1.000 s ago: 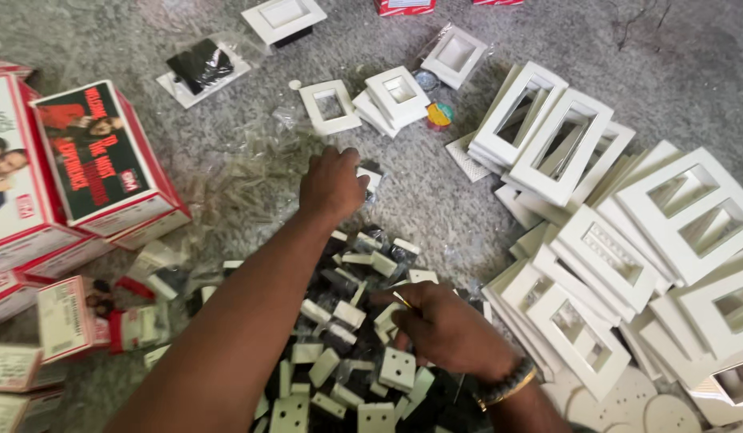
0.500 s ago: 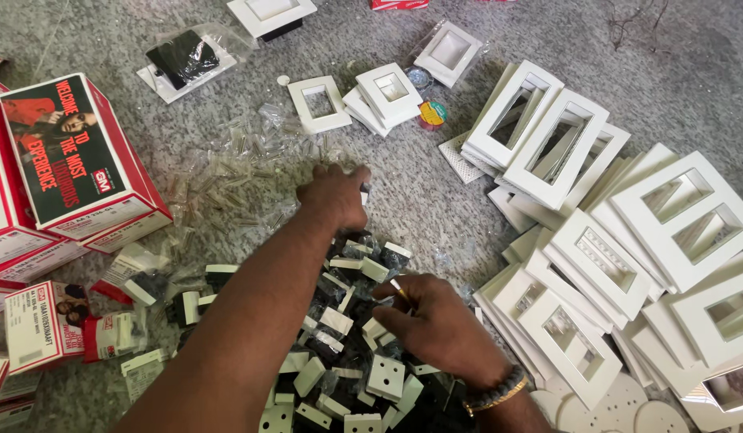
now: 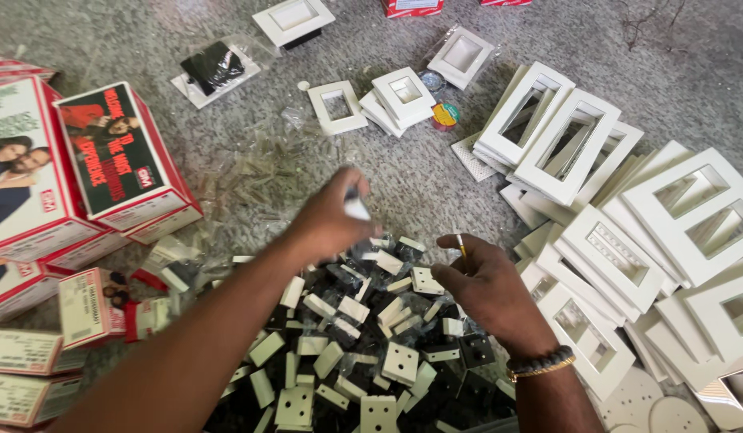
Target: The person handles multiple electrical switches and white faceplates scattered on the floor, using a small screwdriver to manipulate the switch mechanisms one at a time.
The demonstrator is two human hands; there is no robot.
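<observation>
White switch [image 3: 357, 210] sits pinched in the left hand [image 3: 333, 220] above the pile [image 3: 363, 353]; right hand [image 3: 488, 293] grips a thin tool [image 3: 461, 244] beside the plates [image 3: 620, 256].

Floor clutter beside the work
Red printed cardboard boxes [image 3: 123, 156] at left; white rectangular plastic frames [image 3: 564, 144] stacked right; grey speckled floor [image 3: 692, 72].

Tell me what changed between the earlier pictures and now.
The left hand has lifted off the pile of switch modules and now pinches a small white module. The right hand has risen slightly, a thin tool between its fingers. The white frame plates and red cartons stayed where they were.
</observation>
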